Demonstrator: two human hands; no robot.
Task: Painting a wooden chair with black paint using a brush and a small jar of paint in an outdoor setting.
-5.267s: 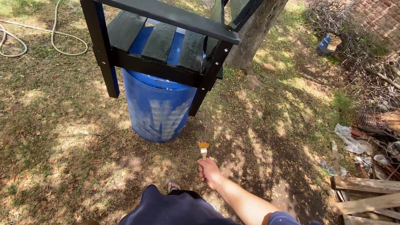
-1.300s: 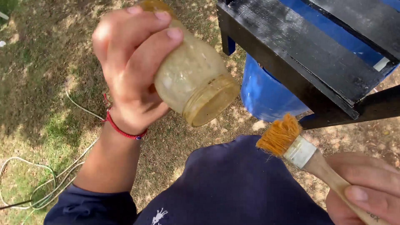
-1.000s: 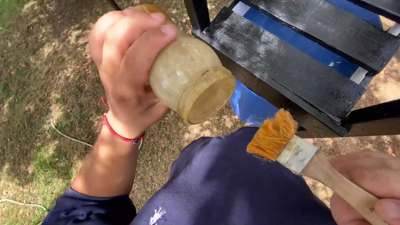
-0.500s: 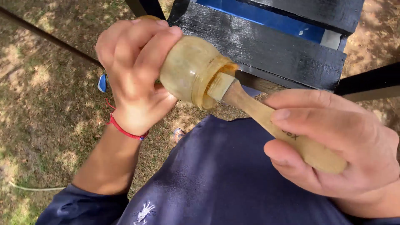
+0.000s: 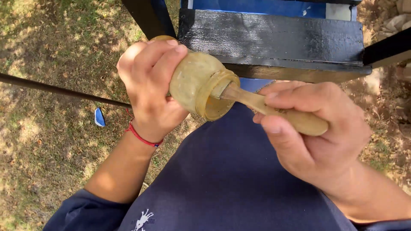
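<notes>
My left hand (image 5: 147, 81) grips a cloudy yellowish glass jar (image 5: 197, 83), tilted with its mouth toward the right. My right hand (image 5: 317, 137) holds a wooden-handled paintbrush (image 5: 274, 109), whose bristles are pushed inside the jar mouth and hidden. A red string bracelet (image 5: 141, 136) circles my left wrist. Both hands are over my lap in dark blue cloth (image 5: 222, 179).
A black-painted wooden slat frame (image 5: 274, 40) stands just beyond the jar, with a blue barrel (image 5: 265, 6) showing behind it. A dark thin rod (image 5: 60, 90) crosses the left side over dry grass. A small blue scrap (image 5: 99, 116) lies on the ground.
The brush went from outside the jar, bristles bare, into the jar mouth. My view shifted closer to the black frame and the jar tilted more toward the brush.
</notes>
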